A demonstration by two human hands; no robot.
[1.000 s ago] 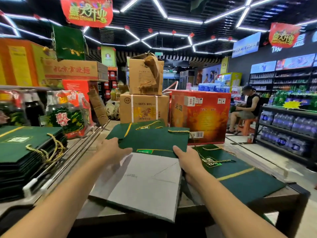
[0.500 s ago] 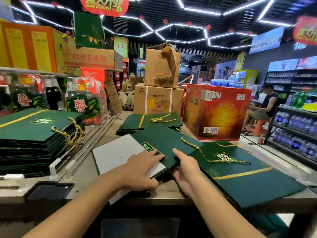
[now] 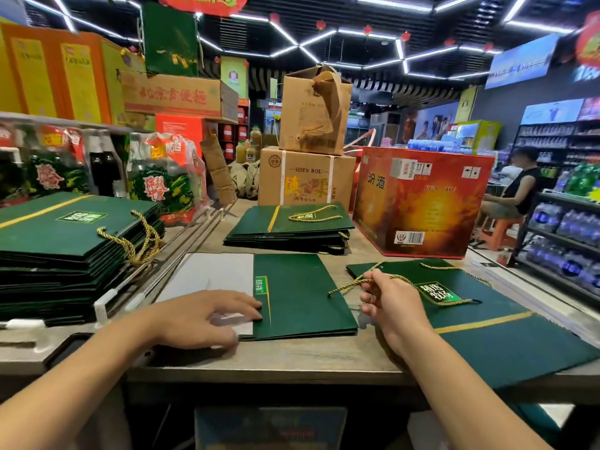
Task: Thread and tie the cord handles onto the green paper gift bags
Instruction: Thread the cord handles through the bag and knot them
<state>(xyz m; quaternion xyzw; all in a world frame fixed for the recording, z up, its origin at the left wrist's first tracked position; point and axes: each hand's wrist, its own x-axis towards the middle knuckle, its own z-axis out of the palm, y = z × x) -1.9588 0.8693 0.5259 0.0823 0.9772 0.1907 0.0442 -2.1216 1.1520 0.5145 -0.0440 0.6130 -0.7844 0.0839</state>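
Fingers (image 3: 242, 304) of left hand (image 3: 207, 315) spread flat on folded bag (image 3: 302, 287); right hand (image 3: 394, 306) pinches gold cord (image 3: 345, 287).

Shop shelves (image 3: 558, 241) under hexagonal ceiling lights (image 3: 318, 37)

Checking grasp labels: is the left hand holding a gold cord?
No, the left hand rests on the flat bag; the right hand pinches the cord.

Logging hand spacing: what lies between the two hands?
In the head view, the flat green bag under the left hand, then a strip of bare table before the right hand, which pinches a gold cord.
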